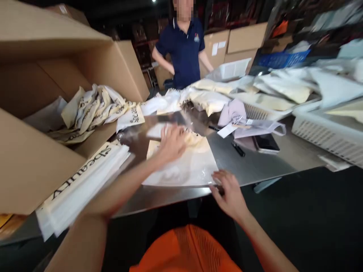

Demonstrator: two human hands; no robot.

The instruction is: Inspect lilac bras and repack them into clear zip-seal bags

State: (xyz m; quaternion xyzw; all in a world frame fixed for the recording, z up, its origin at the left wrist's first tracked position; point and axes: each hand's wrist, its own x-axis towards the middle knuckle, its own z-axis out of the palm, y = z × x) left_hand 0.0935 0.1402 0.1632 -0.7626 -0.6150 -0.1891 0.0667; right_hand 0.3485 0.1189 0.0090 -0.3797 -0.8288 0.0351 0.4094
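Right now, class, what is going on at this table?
A person presses the left hand flat on a clear plastic bag lying on the steel table, while the right hand touches the bag's near corner. A stack of printed bags lies to the left by an open carton. Across the table stands a co-worker.

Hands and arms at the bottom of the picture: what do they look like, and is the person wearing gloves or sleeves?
No gloves. The left hand and right hand are bare, and both forearms are bare too, with no sleeves in view. I see no watch, rings or bracelets, though the left hand is blurred. Below the arms there is bright orange clothing with a fine mesh texture.
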